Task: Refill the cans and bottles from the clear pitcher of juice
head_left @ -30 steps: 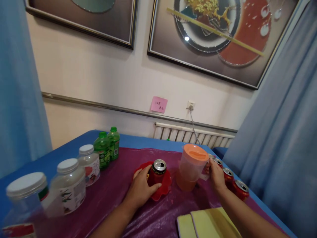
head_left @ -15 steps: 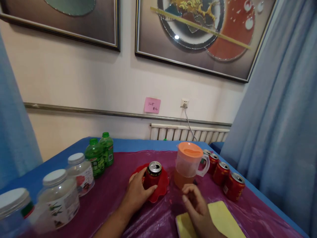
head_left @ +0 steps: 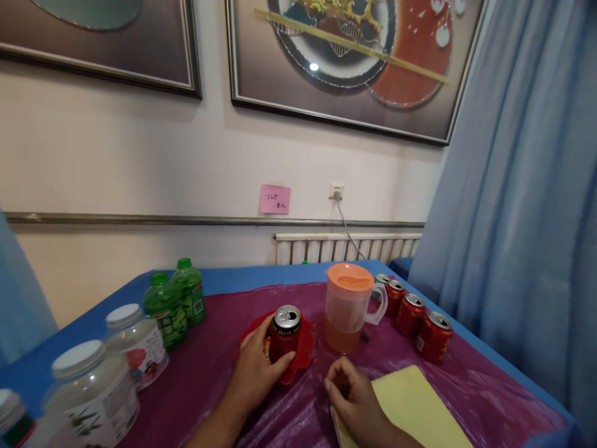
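Red drink can, long axis upright on scalloped red dish, grasped by the person's left hand; right hand farther, loosely fisted, nothing seen inside; can ahead-left of it

The left hand has its fingers around a red can that stands in a wavy red dish near the middle of the desk. The right hand is loosely curled over a yellow cloth toward the near edge. A jug with an orange lid stands farther back. More cans line the right edge. Jars follow the left edge, and two green bottles stand near the far left corner.
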### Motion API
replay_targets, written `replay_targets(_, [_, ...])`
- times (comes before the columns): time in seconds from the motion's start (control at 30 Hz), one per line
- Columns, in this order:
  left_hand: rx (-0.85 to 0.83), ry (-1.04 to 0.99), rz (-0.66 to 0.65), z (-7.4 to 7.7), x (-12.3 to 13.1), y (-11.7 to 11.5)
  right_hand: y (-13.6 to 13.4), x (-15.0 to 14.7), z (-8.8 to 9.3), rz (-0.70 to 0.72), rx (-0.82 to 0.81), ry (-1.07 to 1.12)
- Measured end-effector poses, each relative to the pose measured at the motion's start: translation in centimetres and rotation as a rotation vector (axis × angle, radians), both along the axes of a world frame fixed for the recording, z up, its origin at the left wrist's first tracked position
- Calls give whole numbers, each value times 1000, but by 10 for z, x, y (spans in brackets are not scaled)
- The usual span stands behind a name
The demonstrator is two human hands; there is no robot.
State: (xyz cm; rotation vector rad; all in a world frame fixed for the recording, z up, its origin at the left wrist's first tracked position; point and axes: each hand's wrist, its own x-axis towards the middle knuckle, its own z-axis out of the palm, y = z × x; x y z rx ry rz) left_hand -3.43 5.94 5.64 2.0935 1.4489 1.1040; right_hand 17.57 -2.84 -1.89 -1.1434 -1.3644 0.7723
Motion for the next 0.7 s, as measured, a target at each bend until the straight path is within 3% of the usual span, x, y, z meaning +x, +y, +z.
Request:
replay_targets(0.17, [60, -65, -89, 0, 1, 0, -5, -9, 34, -80, 183, -128])
replay_targets(0.33, [130, -68, -211, -11, 1, 8, 11, -25, 67, -105, 104, -86])
replay_targets(0.57, [98, -113, -315, -15, 9, -1, 26, -31, 74, 34, 55, 77])
replay_targets(0.7, [19, -173, -358, -9, 14, -10, 19, -27, 81, 19, 87, 119])
